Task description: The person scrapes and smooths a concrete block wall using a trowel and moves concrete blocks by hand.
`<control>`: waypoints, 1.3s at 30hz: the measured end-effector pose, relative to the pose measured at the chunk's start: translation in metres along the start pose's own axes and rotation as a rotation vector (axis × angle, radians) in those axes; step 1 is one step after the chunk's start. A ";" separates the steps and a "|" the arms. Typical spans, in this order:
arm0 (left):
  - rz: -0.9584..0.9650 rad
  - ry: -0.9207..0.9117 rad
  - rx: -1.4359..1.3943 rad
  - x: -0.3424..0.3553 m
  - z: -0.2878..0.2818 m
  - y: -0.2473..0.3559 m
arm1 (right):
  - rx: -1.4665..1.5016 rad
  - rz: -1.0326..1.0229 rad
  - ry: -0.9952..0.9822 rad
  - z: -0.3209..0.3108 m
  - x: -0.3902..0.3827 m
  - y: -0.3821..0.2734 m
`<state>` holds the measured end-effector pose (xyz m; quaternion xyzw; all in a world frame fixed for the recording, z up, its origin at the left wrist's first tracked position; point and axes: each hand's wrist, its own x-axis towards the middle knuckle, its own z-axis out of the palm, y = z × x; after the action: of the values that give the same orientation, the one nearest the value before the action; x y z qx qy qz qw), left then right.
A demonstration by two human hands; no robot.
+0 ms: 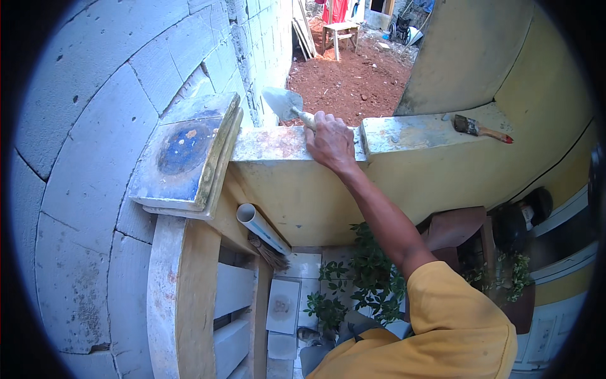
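My right hand (332, 141) is closed round the handle of a pointing trowel (284, 103), above the top of a low yellow wall (278, 143). The trowel's pale metal blade points away to the left, over the wall's far edge. Further right, a paintbrush (481, 129) with dark bristles and a red-tipped wooden handle lies on the raised part of the wall top. To the left, stacked square tiles (183, 148) with a dark blue stain rest on the corner of the wall. My left hand is out of the picture.
A grey block wall (88, 208) rises at the left. Below stand a white pipe (264, 227), a bundle of twigs (268, 251) and leafy plants (369, 271). Beyond the low wall lie reddish soil (347, 85) and a small wooden table (341, 31).
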<state>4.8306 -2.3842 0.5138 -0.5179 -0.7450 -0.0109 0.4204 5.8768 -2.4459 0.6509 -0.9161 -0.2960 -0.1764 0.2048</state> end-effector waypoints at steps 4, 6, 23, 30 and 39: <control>0.279 -0.074 -0.171 0.015 -0.001 0.044 | 0.019 0.004 -0.016 -0.005 0.000 0.001; 0.161 -0.091 -0.592 0.019 -0.042 0.084 | 0.044 -0.033 0.000 -0.006 -0.001 0.003; -0.295 -0.007 -1.275 0.056 -0.272 0.243 | -0.006 -0.014 0.149 0.002 -0.009 -0.005; 0.232 0.418 -0.773 0.042 -0.212 0.233 | -0.042 -0.049 0.217 0.011 -0.004 -0.008; 0.085 0.160 -0.465 0.031 -0.116 0.168 | -0.014 -0.063 0.245 0.015 0.003 -0.005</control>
<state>5.0303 -2.3353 0.5379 -0.6290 -0.6643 -0.2056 0.3476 5.8790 -2.4338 0.6412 -0.8794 -0.2962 -0.2953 0.2275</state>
